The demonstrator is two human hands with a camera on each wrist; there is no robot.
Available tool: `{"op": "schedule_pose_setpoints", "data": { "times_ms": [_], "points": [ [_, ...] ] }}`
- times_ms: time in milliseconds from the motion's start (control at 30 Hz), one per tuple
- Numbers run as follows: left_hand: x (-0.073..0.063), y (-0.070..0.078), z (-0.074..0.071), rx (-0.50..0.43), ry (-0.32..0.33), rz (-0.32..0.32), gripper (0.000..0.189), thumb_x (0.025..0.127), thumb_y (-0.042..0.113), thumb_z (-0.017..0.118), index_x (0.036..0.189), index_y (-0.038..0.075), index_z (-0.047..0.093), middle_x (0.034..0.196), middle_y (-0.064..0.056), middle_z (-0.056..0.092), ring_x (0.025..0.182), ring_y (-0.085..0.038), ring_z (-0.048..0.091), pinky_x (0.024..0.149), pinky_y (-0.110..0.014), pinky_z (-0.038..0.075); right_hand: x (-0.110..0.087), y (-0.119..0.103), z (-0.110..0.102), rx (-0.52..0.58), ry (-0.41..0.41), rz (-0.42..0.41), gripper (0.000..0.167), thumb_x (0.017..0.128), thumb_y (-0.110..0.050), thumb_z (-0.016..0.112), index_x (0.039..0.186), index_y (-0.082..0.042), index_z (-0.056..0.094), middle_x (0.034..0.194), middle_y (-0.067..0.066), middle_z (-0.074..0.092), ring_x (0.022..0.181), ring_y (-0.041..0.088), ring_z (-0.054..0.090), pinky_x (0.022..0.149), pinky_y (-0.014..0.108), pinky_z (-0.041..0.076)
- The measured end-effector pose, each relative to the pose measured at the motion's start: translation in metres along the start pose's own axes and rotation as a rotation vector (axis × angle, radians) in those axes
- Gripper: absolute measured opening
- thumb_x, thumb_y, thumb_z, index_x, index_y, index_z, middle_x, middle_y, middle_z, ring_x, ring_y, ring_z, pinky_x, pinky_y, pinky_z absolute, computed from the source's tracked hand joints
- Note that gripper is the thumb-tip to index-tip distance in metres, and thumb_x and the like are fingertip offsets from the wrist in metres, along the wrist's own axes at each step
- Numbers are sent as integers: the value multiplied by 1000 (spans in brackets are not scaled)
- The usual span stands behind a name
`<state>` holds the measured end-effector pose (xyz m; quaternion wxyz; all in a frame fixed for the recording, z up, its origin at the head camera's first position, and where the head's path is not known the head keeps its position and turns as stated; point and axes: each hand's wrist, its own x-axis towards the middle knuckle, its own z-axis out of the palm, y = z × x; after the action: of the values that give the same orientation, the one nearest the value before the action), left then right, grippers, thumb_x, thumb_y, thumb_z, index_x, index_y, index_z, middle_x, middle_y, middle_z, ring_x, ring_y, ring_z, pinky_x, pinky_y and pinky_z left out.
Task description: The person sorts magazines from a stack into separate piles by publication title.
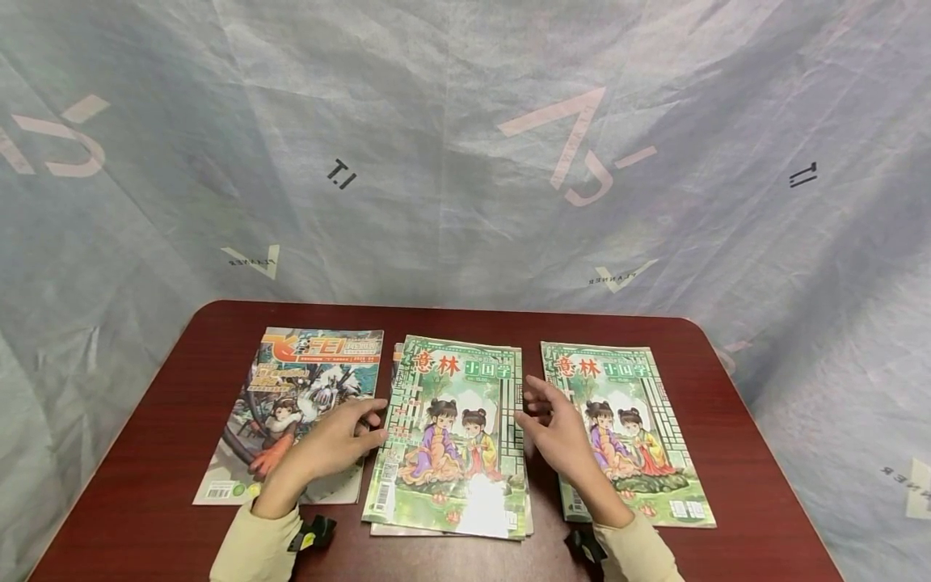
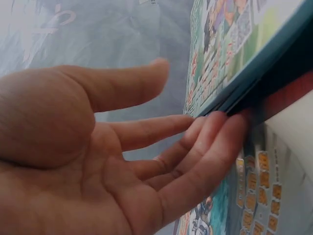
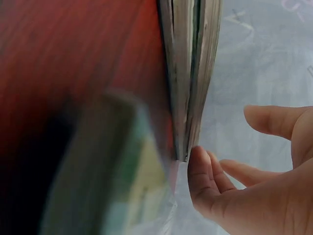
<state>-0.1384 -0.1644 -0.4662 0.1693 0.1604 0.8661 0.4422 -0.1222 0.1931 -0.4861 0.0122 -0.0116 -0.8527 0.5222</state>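
Observation:
A green magazine [image 1: 454,388] with two cartoon children lies on top of a short stack in the middle of the table. My left hand [image 1: 330,444] is at the stack's left side, with fingertips right at its edge in the left wrist view and the thumb raised. On the other side, my right hand [image 1: 563,436] has relaxed fingers close to the stack's right edge. The right wrist view shows the layered page edges [image 3: 190,73] beside those fingertips. Neither hand grips anything.
On the left, partly under my left forearm, lies an orange-titled comic magazine [image 1: 284,380]. A second green magazine [image 1: 647,461] with the same cover lies at the right, overlapped by my right forearm. Behind the dark red table [image 1: 465,319] hangs a grey printed cloth [image 1: 451,202].

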Motion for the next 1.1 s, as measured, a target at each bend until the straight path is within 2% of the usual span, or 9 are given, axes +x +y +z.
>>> {"op": "schedule_pose_setpoints", "data": {
  "times_ms": [100,367,633,800,1100],
  "points": [
    [0,-1,1,-8,-17,-9,61,107,13,74,156,-15,51,119,-14,68,83,-15,64,71,-31,54,0,3,0,-13,-11,4,65,99,1,79,158,9,53,130,23,70,113,33,68,95,35,60],
    [-1,-2,4,-108,-56,-16,63,106,4,72,156,-22,44,113,-16,63,76,-20,71,67,-34,62,1,5,-3,-39,-78,50,69,100,-1,80,158,15,48,129,23,67,107,27,66,85,30,57],
    [-1,4,7,-131,-60,-59,64,105,2,73,157,-21,44,109,-13,59,71,-20,69,65,-37,63,1,7,-2,-1,-135,86,71,99,0,79,158,19,44,123,23,63,85,19,63,63,28,55],
    [-2,4,8,-129,-69,-66,65,105,1,72,158,-21,41,111,-15,58,72,-20,68,64,-35,62,1,7,-1,-39,-146,87,68,99,-3,80,155,19,49,116,18,64,88,18,60,65,26,50],
    [-3,7,9,-134,-58,-55,64,103,-4,71,158,-20,43,113,-15,57,77,-21,67,65,-35,62,1,6,-1,-87,-139,76,63,99,-4,81,153,16,55,114,15,67,90,18,62,69,27,50]
  ]
}}
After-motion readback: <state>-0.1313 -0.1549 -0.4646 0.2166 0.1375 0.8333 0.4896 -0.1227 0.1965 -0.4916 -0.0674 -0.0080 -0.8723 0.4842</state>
